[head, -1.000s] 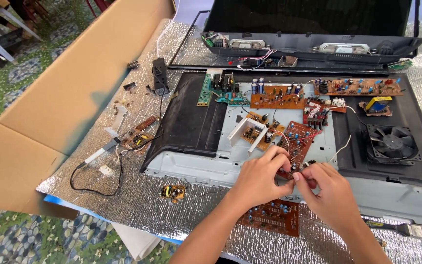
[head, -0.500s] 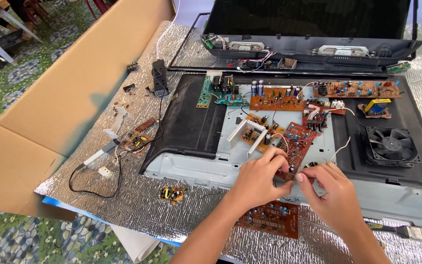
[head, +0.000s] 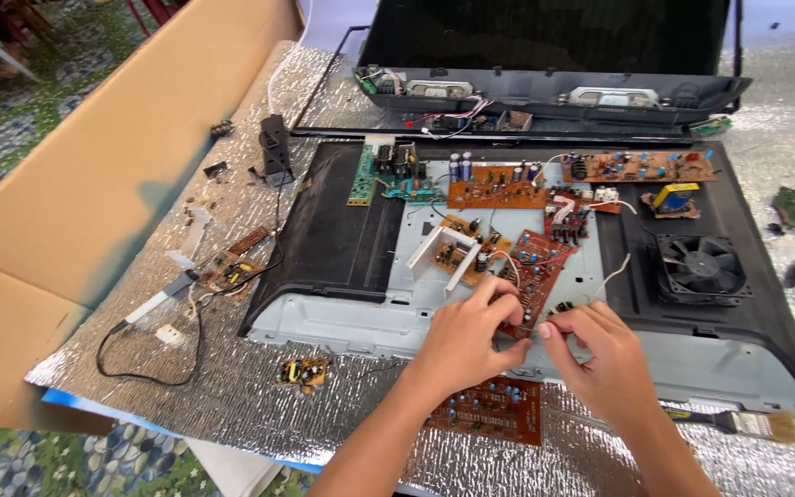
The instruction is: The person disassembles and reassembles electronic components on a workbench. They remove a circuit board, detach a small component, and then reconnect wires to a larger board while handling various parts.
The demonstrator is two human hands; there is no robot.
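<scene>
An opened flat-screen set lies back-up on silver foil, its grey metal chassis (head: 342,317) exposed. A red-brown circuit board (head: 534,267) stands tilted near the chassis middle. My left hand (head: 466,336) pinches the lower edge of that board with fingers closed. My right hand (head: 600,354) sits just to the right, fingertips pinched on a small part or wire at the board's lower corner. A white wire (head: 614,273) rises from there. Another brown board (head: 489,410) lies flat on the foil under my wrists.
More boards line the chassis top (head: 494,184). A black fan (head: 699,265) sits at right. A paintbrush (head: 747,421) lies at lower right. The screen panel (head: 545,37) stands behind. Small boards, a black cable (head: 149,368) and cardboard (head: 75,202) lie left.
Both hands stay on the tilted red-brown board with only slight finger shifts. The view has moved a little closer.
</scene>
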